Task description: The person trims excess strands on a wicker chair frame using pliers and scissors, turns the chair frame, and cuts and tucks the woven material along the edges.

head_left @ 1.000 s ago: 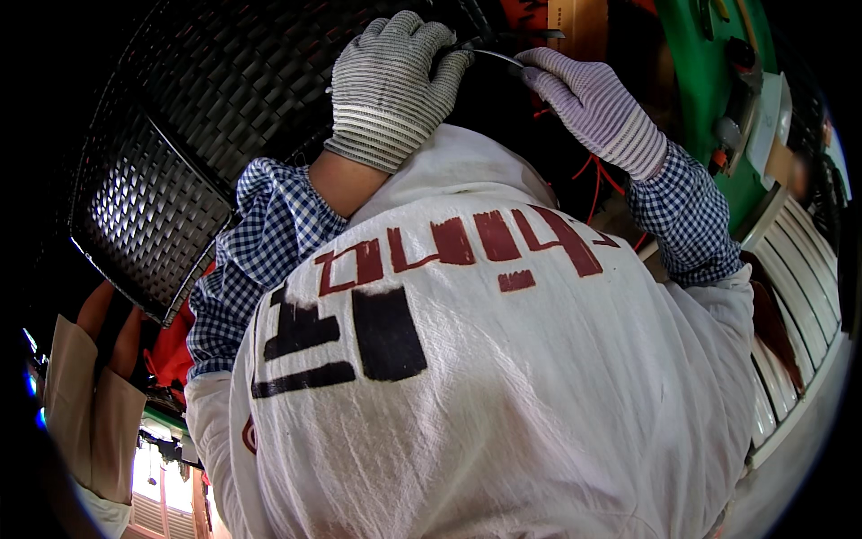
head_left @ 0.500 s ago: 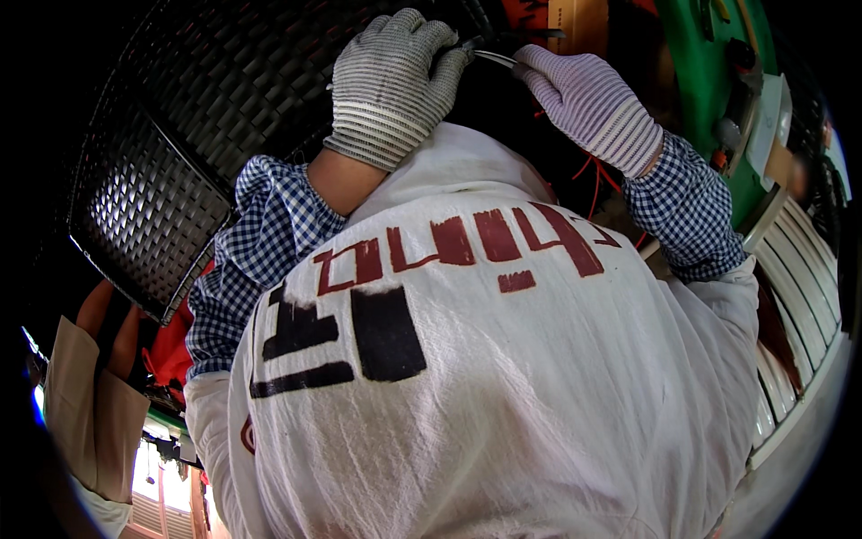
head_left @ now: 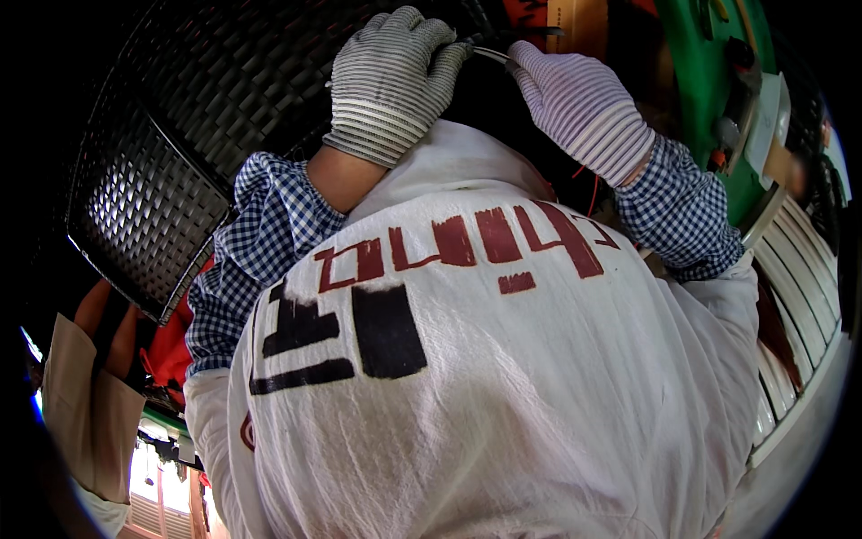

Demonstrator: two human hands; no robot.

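Observation:
A thin, flat, dark strip (head_left: 491, 54) with a light shine runs in a slight curve between my two gloved hands at the top. My left hand (head_left: 391, 90), in a grey striped knit glove, is closed at the edge of a dark woven piece (head_left: 238, 72), its thumb at the strip's left end. Its fingertips are partly hidden. My right hand (head_left: 584, 112), in a pale striped glove, pinches the strip's other end between thumb and fingers. The woven piece is made of flat black bands and has a shinier side panel (head_left: 157, 198).
A green curved surface (head_left: 709, 90) with small items stands at the right, above a white slatted piece (head_left: 795, 278). A brown board (head_left: 575, 31) is at the top. Red cord (head_left: 593, 184) hangs below my right hand. Another person's legs (head_left: 94, 386) show at lower left.
My right hand has shifted a little left, toward my left hand, and the visible stretch of strip is shorter. My left hand stays almost in place.

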